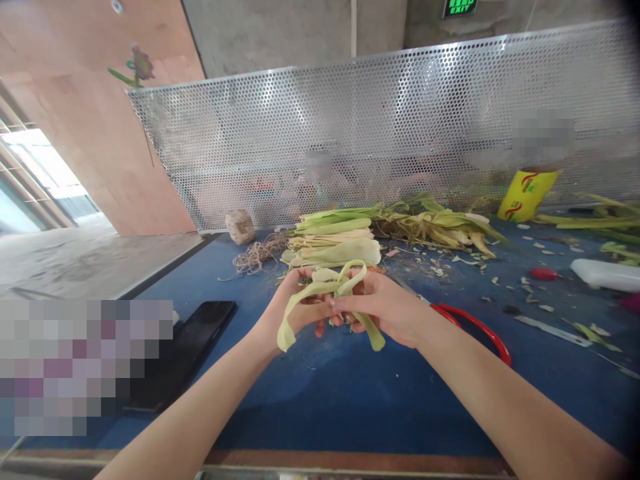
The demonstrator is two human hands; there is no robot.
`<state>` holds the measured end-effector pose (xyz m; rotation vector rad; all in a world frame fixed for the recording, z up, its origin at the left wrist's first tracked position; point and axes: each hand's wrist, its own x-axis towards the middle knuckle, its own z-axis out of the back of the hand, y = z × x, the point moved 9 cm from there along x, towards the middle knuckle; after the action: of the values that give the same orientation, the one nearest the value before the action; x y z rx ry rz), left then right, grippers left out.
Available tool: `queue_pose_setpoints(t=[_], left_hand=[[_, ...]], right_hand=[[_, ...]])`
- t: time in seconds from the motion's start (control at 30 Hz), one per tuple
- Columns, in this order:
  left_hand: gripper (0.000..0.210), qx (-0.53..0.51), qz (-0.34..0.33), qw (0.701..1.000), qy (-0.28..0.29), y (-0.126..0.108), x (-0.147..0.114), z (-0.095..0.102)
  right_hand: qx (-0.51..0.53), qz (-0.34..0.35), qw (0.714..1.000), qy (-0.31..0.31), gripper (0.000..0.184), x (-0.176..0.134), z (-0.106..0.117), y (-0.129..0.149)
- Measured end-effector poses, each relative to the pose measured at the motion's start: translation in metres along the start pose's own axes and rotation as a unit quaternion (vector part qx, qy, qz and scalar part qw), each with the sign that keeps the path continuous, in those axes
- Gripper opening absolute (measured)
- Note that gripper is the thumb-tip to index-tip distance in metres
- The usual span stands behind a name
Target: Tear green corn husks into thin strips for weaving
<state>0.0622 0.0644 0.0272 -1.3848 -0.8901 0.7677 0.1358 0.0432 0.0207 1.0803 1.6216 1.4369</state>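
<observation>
Over the middle of the blue table, my left hand (297, 307) and my right hand (373, 300) pinch pale green corn husk strips (314, 290) between them. The strips cross and loop where the fingertips meet, and their free ends hang down on both sides. Whether they are knotted there, I cannot tell. Just beyond the hands lies a row of flat, trimmed husk pieces (340, 252). Red-handled scissors (493, 333) rest partly hidden behind my right forearm.
Brown twine (257, 257) lies left of the husks, near a whitish roll (240, 227). A black phone (187, 357) is at left. At right are a blade (553, 331), a white bottle-like object (605, 275) and a yellow packet (527, 195). A perforated metal screen (360, 107) edges the back.
</observation>
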Motion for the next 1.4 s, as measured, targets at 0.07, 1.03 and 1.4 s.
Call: queue_pose_setpoints(t=[0.07, 1.03, 1.4], left_hand=[[0.049, 0.006, 0.003, 1.000, -0.016, -0.001, 0.001, 0.003], [0.047, 0.003, 0.014, 1.000, -0.003, -0.002, -0.003, -0.003], [0.035, 0.054, 0.085, 0.982, 0.158, 0.002, -0.015, -0.020]], right_hand=[[0.011, 0.016, 0.999, -0.036, 0.028, 0.000, 0.004, 0.003], [0.103, 0.135, 0.976, -0.133, 0.025, 0.003, 0.041, 0.020], [0.108, 0.197, 0.955, -0.192, 0.022, -0.006, 0.081, 0.042]])
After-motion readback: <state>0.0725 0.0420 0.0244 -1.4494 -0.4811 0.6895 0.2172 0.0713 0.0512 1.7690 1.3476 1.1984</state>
